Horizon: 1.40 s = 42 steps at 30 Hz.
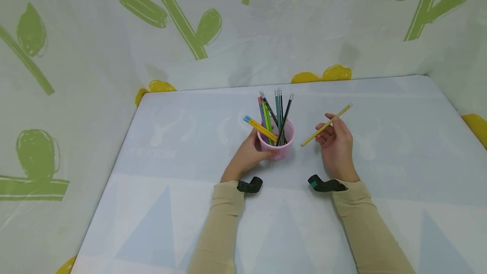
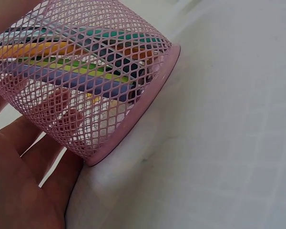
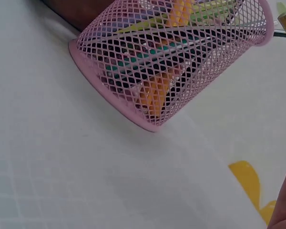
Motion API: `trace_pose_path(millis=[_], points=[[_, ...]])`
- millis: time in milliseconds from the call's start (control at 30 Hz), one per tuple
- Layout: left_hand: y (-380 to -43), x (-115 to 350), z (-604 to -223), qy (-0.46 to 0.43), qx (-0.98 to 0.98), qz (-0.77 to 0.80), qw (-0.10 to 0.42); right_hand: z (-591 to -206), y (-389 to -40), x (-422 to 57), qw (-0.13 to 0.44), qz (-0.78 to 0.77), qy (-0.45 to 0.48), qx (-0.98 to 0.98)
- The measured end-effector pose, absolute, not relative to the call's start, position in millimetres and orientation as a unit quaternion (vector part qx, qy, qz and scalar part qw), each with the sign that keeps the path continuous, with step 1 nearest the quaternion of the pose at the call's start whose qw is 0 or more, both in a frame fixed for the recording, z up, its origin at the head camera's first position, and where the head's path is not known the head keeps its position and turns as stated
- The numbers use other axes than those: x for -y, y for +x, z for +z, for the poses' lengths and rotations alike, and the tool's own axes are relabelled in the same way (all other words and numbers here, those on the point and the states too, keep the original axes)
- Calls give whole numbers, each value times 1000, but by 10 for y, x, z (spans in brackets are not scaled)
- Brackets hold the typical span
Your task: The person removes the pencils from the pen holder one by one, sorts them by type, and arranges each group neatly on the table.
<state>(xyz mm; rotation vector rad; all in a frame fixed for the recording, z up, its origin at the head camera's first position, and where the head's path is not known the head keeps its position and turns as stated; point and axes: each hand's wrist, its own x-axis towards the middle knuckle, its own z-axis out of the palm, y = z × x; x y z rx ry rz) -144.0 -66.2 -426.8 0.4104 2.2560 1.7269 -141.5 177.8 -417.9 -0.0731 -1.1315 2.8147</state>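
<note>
Pink round cup of open mesh (image 1: 283,153) sits upright within the curl of the left hand (image 1: 244,156), whose fingers grip its side, thumb on the near wall. Just above those fingers, orange-yellow pencils with blue ends (image 1: 260,127) lean out over the rim, beside slim green pencils (image 1: 268,122) and black pencils with pale ends (image 1: 286,115). Thumb and fingers of the right hand (image 1: 337,151) pinch a thin yellow pencil (image 1: 326,125), which slants down from them toward the cup, apart from it. Beneath both hands' fingers spreads a pale blue-and-white table (image 1: 190,160); beyond them rises a whitish backdrop with green leaves (image 1: 247,50).
</note>
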Motion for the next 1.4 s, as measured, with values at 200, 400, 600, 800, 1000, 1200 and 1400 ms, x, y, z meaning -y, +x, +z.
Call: trace_pose_path(millis=[200,400,600,800,1000,1200,1400], points=[[-1443,678,-4250,138,-780,594,143,-4238,-1439,-1801,22,903,-23,428],[-1359,656,-4064,127,-789,582,152,-4247,-1430,-1759,-9,767,-27,641],[-1440,662,-4303,132,-789,584,138,-4224,-1428,-1736,-34,628,-27,777],[-1420,656,-4203,130,-786,587,147,-4239,-1456,-1746,-47,511,-12,858],[-1325,645,-3989,121,-790,581,155,-4258,-1473,-1760,-50,442,7,896],[-1373,651,-4082,113,-793,578,158,-4227,-1479,-1754,-30,404,17,914],[-1433,654,-4256,127,-787,585,148,-4192,-1453,-1740,-9,386,13,922]])
